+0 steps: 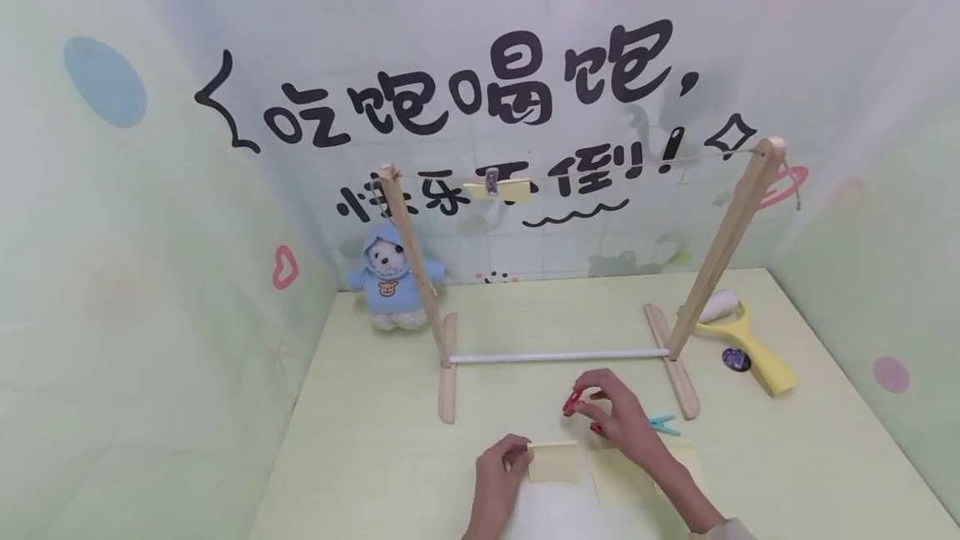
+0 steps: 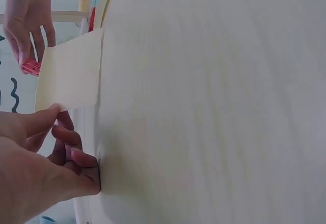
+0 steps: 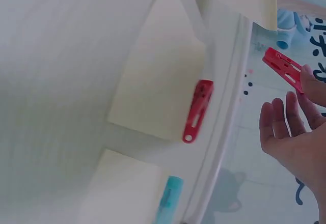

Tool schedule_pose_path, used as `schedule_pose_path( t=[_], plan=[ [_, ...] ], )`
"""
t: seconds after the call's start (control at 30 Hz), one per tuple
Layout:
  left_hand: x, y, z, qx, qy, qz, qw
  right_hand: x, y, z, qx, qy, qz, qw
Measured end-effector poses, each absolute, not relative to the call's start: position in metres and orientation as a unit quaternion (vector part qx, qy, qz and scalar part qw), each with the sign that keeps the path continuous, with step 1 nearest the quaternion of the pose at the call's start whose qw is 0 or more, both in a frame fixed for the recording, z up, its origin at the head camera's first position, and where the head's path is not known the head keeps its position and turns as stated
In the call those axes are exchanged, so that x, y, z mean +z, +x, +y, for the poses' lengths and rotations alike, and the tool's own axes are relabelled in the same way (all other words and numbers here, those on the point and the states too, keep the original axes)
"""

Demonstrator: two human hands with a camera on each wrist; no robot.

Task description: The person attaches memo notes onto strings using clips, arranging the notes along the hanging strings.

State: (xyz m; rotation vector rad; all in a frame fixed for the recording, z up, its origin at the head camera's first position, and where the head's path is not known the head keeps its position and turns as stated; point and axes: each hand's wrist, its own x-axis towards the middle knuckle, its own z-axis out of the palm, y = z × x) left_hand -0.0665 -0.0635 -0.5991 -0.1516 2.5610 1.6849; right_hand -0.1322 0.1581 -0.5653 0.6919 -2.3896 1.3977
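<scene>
The right grip [image 1: 611,407] is pinching a red plastic clothes peg [image 1: 573,403] above the pale green worktop [image 1: 360,457], while the left hand [image 1: 501,473] is pinching a pale yellow paper square [image 1: 553,462] by its edge; holding the paper level should be helping the peg bite squarely; no containers are showing

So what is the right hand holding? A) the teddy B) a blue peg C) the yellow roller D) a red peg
D: the right hand pinches a red peg at its fingertips above the table, as the right wrist view also shows, while the blue peg lies on the table beside it.
</scene>
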Motion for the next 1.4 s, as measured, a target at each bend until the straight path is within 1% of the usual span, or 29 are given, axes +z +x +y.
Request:
schedule_pose_path(
  t=[0.1,0.2,0.27,0.5,0.67,0.83,1.03,1.2,1.4],
  plan=[
    [-0.591,-0.072,-0.066,0.559,-0.057,0.826,0.041,-0.546,-0.136,0.163,0.465,0.257,-0.827,0.185],
    [-0.579,-0.083,-0.068,0.569,-0.057,0.820,0.040,-0.524,-0.140,0.167,0.456,0.274,-0.820,0.211],
    [-0.568,-0.091,-0.069,0.576,-0.051,0.815,0.028,-0.509,-0.142,0.169,0.454,0.282,-0.816,0.222],
    [-0.523,-0.119,-0.067,0.604,-0.037,0.796,-0.036,-0.461,-0.141,0.175,0.442,0.267,-0.824,0.235],
    [-0.494,-0.134,-0.066,0.601,-0.013,0.796,-0.069,-0.434,-0.138,0.179,0.430,0.263,-0.829,0.243],
    [-0.459,-0.155,-0.063,0.600,0.019,0.795,-0.089,-0.403,-0.146,0.185,0.427,0.284,-0.812,0.277],
    [-0.413,-0.181,-0.051,0.634,0.034,0.764,-0.116,-0.351,-0.163,0.194,0.406,0.300,-0.799,0.326],
    [-0.378,-0.194,-0.043,0.668,0.040,0.732,-0.129,-0.310,-0.169,0.197,0.393,0.295,-0.801,0.343],
    [-0.352,-0.207,-0.035,0.691,0.044,0.709,-0.133,-0.275,-0.184,0.196,0.392,0.316,-0.788,0.354]
  ],
)
